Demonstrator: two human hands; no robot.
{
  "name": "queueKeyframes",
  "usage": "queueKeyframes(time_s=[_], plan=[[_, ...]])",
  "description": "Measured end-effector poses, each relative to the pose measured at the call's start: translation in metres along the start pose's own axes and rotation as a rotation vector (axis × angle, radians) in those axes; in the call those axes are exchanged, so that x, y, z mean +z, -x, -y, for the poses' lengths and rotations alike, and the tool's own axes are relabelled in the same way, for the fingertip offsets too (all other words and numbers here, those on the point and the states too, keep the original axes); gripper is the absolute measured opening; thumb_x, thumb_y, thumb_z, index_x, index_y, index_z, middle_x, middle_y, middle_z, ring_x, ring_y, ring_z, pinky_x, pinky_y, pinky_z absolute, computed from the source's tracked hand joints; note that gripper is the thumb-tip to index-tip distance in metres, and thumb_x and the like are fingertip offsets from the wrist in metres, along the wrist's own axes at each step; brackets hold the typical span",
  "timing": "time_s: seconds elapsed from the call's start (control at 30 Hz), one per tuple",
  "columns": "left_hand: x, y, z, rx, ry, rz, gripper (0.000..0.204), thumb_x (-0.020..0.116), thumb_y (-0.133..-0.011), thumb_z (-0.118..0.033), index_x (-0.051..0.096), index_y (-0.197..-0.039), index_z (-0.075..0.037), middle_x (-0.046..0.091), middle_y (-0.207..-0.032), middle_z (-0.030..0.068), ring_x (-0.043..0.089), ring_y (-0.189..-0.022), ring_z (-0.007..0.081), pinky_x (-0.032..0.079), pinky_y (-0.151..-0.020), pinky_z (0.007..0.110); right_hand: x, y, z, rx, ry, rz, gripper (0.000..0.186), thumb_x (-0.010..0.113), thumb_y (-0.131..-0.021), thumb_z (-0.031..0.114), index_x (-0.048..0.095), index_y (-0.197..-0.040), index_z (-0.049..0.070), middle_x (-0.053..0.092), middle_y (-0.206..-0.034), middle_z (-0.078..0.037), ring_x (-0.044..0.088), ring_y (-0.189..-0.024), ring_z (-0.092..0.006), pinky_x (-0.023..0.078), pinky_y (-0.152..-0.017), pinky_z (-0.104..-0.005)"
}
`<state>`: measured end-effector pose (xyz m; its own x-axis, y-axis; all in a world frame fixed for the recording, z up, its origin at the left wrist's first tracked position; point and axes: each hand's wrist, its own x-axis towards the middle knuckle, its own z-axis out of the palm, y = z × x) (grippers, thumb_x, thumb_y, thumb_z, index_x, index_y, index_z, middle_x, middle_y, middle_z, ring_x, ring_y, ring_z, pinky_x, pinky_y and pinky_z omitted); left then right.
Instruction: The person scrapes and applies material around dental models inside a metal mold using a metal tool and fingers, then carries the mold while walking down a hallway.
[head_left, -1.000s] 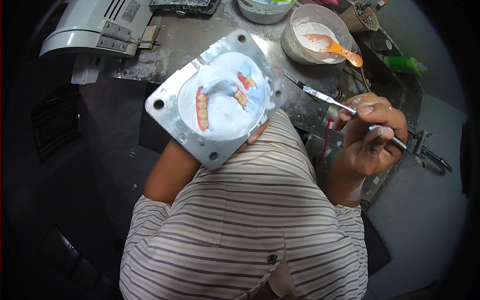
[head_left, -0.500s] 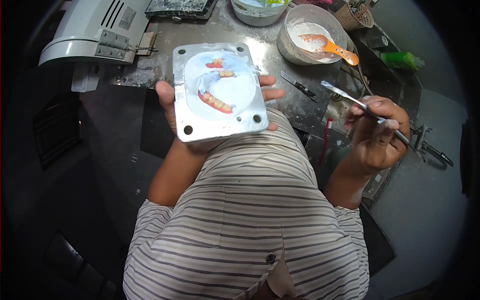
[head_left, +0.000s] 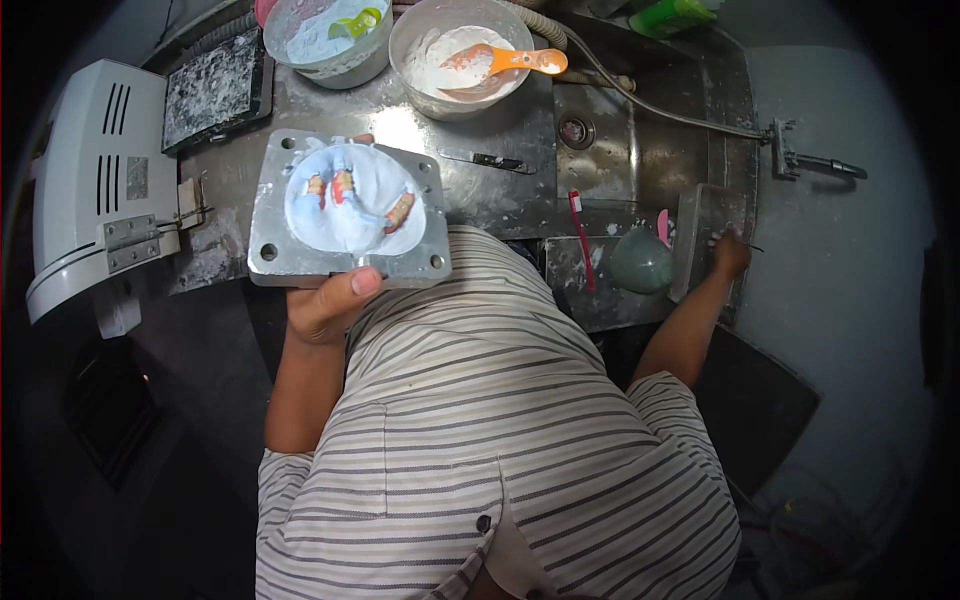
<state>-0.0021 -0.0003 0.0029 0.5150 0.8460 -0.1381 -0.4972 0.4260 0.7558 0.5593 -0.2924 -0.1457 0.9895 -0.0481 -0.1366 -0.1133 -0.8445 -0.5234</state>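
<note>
My left hand (head_left: 335,305) grips a square metal dental flask half (head_left: 275,225) from below, thumb on its near edge. Round holes pierce its corners. White and bluish plaster (head_left: 350,235) fills its middle, with denture teeth on pink-red bases (head_left: 343,185) standing in separate groups. Far to the right, my right hand (head_left: 733,252) is closed at a clear plastic container (head_left: 690,225), its fingers at the far wall. A thin dark end of the spatula (head_left: 756,247) pokes out past this hand; its blade is hidden.
Two bowls of powder (head_left: 335,70) (head_left: 415,85) stand at the back, with green and orange scoops. A knife (head_left: 500,162) lies on the metal bench. Beside a sink drain (head_left: 576,131) are a red toothbrush (head_left: 582,240) and a greenish rubber bowl (head_left: 641,262). A white machine (head_left: 100,170) stands left.
My right hand has moved from beside the flask, with the spatula, out to the container at the right. The flask has turned in my left hand, and the view has shifted right.
</note>
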Motion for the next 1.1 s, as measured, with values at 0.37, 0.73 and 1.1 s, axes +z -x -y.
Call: queueKeyframes(time_s=[0.37,0.73,1.1], plan=[[0.009,-0.023,0.003,0.582,-0.948,0.187,0.130,0.098,-0.060,-0.034,0.009,-0.149,-0.003,0.029,-0.149,0.0255,0.037,-0.137,0.0341,0.038,-0.110,0.047,-0.035,0.049,0.100,-0.346,-0.791,0.336,0.034,0.049,-0.107,0.019,0.058,-0.125,-0.009,0.069,-0.117,-0.024,0.071,-0.097,-0.0271,0.054,-0.078,-0.0334],[0.009,-0.025,0.011,0.710,-0.923,-0.036,0.134,0.099,-0.055,-0.049,0.010,-0.146,-0.008,0.035,-0.144,0.0298,0.043,-0.134,0.0389,0.042,-0.109,0.050,-0.047,0.346,0.259,-1.221,-1.142,0.996,0.025,0.072,-0.093,0.023,0.067,-0.095,-0.001,0.069,-0.082,-0.016,0.069,-0.070,-0.0253,0.057,-0.063,-0.0349],[0.006,-0.015,0.008,0.808,-0.941,-0.050,0.130,0.098,-0.057,-0.047,0.012,-0.146,-0.006,0.037,-0.143,0.0301,0.044,-0.134,0.0407,0.041,-0.109,0.052,-0.037,0.378,0.281,-1.451,-0.950,1.219,0.020,0.077,-0.086,0.012,0.072,-0.097,-0.004,0.075,-0.087,-0.016,0.074,-0.079,-0.0274,0.058,-0.072,-0.0352]])
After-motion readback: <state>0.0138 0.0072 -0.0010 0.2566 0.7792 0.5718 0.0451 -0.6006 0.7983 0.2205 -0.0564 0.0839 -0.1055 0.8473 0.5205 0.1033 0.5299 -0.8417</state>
